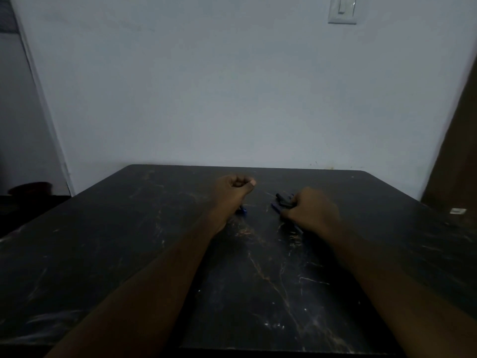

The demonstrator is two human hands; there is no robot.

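The head view shows a dark, scratched table pushed against a pale wall, with both bare forearms reaching out over it from its near edge. The left hand sits past the table's middle, toward its far edge, clenched into an upright fist with the thumb on top. It grips a blue pen, of which only a short end shows. That end pokes out under the heel of the hand, down at the tabletop. The right hand lies just right of the table's middle, knuckles up. Its fingers are curled down over a small pile of dark pens and grasp them. The pile rests on the table, sticks out on the far left side of the hand, and is too dim to count. The two hands are near each other but apart, with bare tabletop between them. A small white thing lies at the table's right edge, well apart from the hands, too small to make out. Above the table's far right corner a light switch is set high in the wall. Left of the table, lower and in shadow, stands a dark red bowl. A brown panel leans in beside the table's right side.
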